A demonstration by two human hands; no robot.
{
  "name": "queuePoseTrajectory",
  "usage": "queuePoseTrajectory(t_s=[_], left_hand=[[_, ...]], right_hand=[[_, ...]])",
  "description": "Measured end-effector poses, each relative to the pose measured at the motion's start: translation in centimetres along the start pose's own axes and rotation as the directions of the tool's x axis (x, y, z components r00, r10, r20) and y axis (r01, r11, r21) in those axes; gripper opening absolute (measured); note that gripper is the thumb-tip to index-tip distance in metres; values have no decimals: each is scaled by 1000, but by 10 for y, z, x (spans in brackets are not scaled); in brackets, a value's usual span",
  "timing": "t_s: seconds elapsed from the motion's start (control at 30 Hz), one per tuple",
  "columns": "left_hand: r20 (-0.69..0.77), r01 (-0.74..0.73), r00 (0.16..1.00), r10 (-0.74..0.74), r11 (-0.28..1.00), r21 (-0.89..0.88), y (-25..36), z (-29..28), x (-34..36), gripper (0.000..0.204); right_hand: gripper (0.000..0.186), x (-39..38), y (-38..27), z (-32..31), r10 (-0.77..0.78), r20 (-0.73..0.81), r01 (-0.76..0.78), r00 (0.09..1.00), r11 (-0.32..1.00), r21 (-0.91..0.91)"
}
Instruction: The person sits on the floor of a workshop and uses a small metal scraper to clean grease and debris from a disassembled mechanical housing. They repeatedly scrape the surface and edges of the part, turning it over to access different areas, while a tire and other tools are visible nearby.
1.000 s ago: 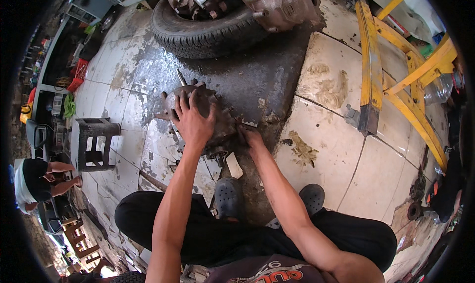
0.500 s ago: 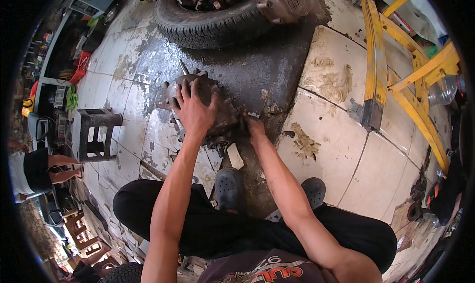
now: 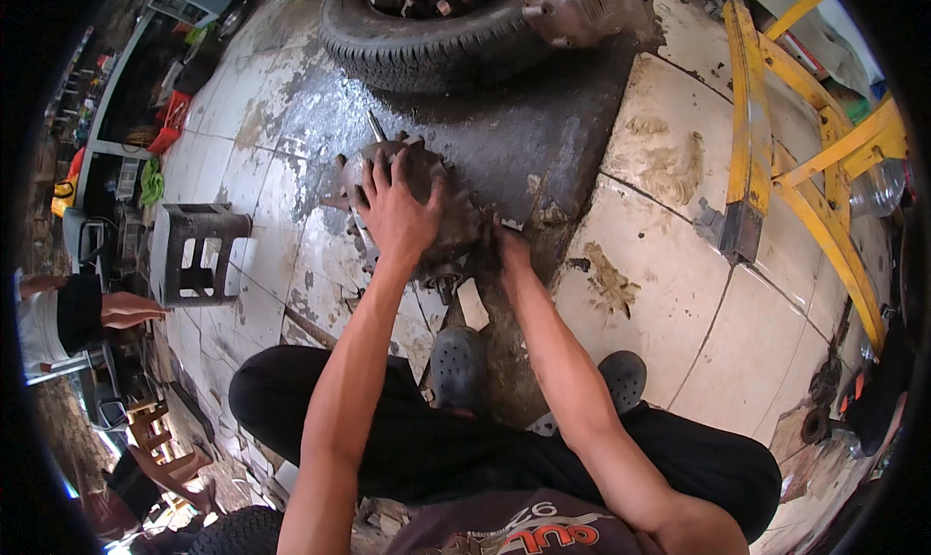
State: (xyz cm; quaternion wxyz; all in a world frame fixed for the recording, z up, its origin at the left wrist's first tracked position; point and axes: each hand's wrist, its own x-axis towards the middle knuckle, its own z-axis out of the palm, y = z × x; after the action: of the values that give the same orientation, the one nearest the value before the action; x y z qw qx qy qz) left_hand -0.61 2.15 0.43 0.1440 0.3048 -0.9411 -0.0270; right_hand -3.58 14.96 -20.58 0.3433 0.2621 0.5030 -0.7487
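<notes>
A dark, greasy, roughly round metal housing (image 3: 456, 215) with lugs round its rim lies on the oil-stained floor. A pale shaft (image 3: 373, 125) sticks out at its far side, a short splined shaft (image 3: 446, 289) at its near side. My left hand (image 3: 398, 206) is spread over the housing’s top, fingers apart and touching it. Low at the right side of the housing, my right hand (image 3: 509, 249) has its dirty fingers curled; whatever they hold is too dark to make out. A pale scrap (image 3: 472, 303) lies just right of the near shaft.
A tyre (image 3: 407, 60) bearing metal parts (image 3: 587, 7) lies ahead. A yellow metal frame (image 3: 747, 128) stands right, a plastic stool (image 3: 201, 220) left. My crossed legs and clog (image 3: 456, 371) are below. Another person (image 3: 78, 317) is at the far left, more legs (image 3: 165, 477) lower left.
The whole scene sits slightly further right and higher in view. The people at the left have shifted. Both my hands remain at the housing in much the same places.
</notes>
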Motion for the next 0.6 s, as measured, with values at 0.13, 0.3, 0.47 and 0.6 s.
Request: queuePoseTrajectory(t_s=[0.13, 0.3, 0.47, 0.6], left_hand=[[15, 7, 1000, -7, 1000, -18, 1, -2, 1, 70], [-7, -7, 1000, 7, 1000, -9, 1, 1, 1, 71], [-8, -21, 1000, 21, 1000, 13, 2, 1, 3, 71], [13, 10, 1000, -10, 1000, -6, -5, 3, -4, 71]], right_hand=[[38, 8, 1, -4, 86, 119, -88, 989, 996, 12], [35, 7, 0, -5, 42, 81, -48, 996, 995, 85], [44, 0, -2, -12, 166, 162, -181, 973, 980, 85], [36, -39, -30, 6, 244, 23, -244, 970, 954, 172]])
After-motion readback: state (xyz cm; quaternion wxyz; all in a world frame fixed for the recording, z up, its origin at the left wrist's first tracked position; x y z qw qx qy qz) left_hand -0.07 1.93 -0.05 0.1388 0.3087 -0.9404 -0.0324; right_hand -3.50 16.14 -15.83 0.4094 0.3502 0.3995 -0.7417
